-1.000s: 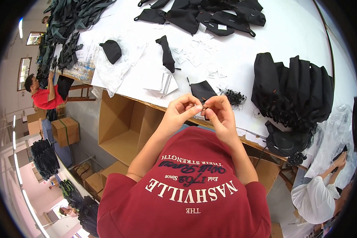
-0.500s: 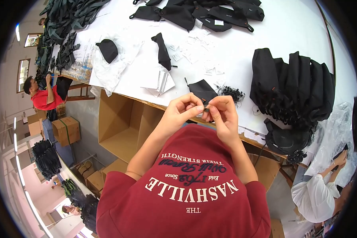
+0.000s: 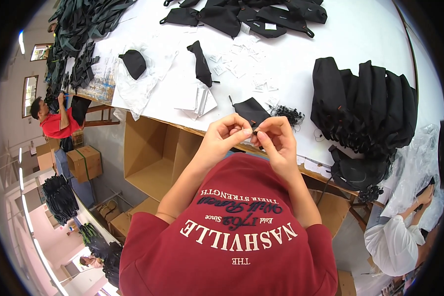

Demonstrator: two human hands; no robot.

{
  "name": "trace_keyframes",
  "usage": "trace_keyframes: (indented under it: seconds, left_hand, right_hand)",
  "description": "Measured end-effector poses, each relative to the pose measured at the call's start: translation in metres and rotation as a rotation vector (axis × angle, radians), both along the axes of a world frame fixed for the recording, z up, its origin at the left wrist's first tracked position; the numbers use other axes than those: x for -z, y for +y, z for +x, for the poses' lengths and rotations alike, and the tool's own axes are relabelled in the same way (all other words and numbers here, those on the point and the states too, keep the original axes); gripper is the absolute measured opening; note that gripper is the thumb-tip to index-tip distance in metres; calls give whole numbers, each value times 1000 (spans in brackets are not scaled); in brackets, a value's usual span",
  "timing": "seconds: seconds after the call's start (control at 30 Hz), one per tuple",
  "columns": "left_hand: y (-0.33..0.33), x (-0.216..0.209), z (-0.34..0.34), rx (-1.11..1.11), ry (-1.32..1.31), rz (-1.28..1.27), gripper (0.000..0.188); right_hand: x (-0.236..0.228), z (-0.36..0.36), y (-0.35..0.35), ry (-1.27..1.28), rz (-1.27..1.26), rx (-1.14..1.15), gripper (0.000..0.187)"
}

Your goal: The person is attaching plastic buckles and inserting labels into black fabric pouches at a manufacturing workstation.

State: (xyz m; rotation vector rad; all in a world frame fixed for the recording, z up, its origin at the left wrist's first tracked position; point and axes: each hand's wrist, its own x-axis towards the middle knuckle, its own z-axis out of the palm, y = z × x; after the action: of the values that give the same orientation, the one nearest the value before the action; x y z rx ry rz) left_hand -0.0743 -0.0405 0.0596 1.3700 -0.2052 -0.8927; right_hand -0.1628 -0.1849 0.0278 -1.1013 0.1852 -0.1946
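My left hand point(image 3: 228, 134) and my right hand point(image 3: 279, 140) meet at the table's near edge, fingertips pinched together. Between them is a small black piece point(image 3: 255, 132), mostly covered by the fingers and too small to name. Just beyond my fingertips a black fabric pouch point(image 3: 250, 109) with a small orange tab lies flat on the table. To its right sits a tangled heap of thin black cords point(image 3: 287, 116). A stack of white cards point(image 3: 197, 102) is left of the pouch. Loose white tags point(image 3: 239, 56) are scattered farther back.
Black pouches stand in a packed row point(image 3: 362, 106) at right, and more pouches point(image 3: 222, 19) lie at the back. Dark straps point(image 3: 84, 22) heap at far left. Cardboard boxes point(image 3: 150, 153) sit under the white table point(image 3: 291, 59). Co-workers point(image 3: 59, 122) are at left and right.
My fingertips have shifted slightly and closed nearer together around the small black piece. The things on the table lie as before; the view has moved a little.
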Motion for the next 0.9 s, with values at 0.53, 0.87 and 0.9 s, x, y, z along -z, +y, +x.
trace_keyframes:
  seconds: [0.53,0.87,0.9]
  left_hand:
    - [15,33,-2,263,21,188,13]
    - [-19,20,-48,870,-547,328,15]
    - [-18,18,-47,843,-566,316,15]
  right_hand:
    - [10,-3,-19,209,-64,-341,10]
    - [88,18,-2,334,-1070,-515,35]
    - [89,17,0,362,-1178,-509,34]
